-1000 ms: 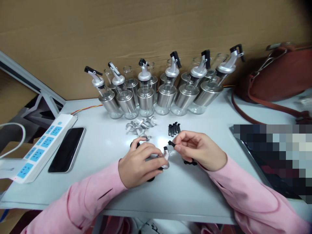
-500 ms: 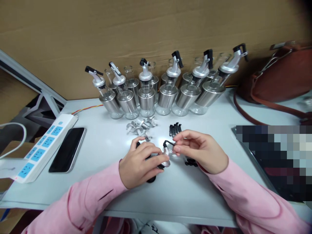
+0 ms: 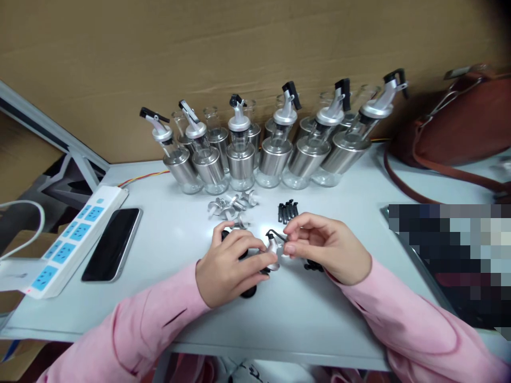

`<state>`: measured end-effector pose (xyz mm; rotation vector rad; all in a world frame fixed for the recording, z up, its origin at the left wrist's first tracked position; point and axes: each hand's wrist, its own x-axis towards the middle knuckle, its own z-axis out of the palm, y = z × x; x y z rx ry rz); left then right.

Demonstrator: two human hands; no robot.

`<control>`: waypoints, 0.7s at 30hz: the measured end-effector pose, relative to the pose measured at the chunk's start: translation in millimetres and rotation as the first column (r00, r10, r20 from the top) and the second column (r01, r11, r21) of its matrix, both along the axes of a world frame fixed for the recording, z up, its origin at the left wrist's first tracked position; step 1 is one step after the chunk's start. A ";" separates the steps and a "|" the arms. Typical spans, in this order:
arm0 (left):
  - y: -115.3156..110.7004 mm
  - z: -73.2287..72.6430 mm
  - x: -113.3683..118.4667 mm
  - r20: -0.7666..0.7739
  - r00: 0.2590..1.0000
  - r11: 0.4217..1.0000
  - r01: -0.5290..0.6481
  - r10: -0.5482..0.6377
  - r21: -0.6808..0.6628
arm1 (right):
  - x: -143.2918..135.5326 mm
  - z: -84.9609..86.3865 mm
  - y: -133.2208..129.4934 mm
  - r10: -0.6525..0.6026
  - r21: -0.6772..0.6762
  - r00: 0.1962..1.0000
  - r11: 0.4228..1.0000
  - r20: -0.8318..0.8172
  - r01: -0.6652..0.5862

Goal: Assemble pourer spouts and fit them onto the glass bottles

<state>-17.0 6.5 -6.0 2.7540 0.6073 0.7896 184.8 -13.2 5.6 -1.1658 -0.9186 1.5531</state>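
Note:
My left hand (image 3: 235, 260) is closed around a silver pour spout (image 3: 273, 257), gripping its base near the table's front. Between the thumb and fingers of my right hand (image 3: 325, 244) is a small black lever (image 3: 277, 234), whose far end meets the tip of the spout. Black round parts (image 3: 249, 291) lie partly hidden beneath my left hand. Loose silver spouts (image 3: 229, 207) are heaped beyond it. Several black levers (image 3: 288, 211) lie in a row behind my right hand, and more small black pieces (image 3: 313, 265) sit under its wrist side.
Steel-banded glass bottles (image 3: 240, 162) with spouts line the back, others without spouts behind them. At left lie a phone (image 3: 112, 244) and a power strip (image 3: 75, 236). A brown bag (image 3: 463, 127) with its strap sits back right, before a dark blurred-out panel (image 3: 451, 266).
The black lever has tilted slightly at the spout's tip as my right fingers shifted a little. My left hand keeps its hold; the view has moved very slightly.

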 end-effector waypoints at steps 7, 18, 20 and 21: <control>1.5 -1.1 0.5 0.019 1.000 1.000 -0.019 0.019 0.003 | -2.5 1.0 -1.6 -0.042 0.045 0.999 0.998 -0.002 0.042; 0.5 0.6 -0.1 0.014 0.998 0.998 -0.055 0.055 0.008 | -3.3 -1.9 -2.4 0.039 0.182 0.997 0.982 0.062 -0.049; 0.6 0.1 -0.3 0.017 0.998 0.998 -0.055 0.055 0.005 | -3.0 -3.5 -2.6 0.074 0.184 0.995 0.979 0.066 -0.085; 0.6 -0.1 -0.3 0.015 0.998 0.999 -0.053 0.053 0.003 | -3.0 -4.5 -2.8 0.088 0.181 0.994 0.979 0.064 -0.098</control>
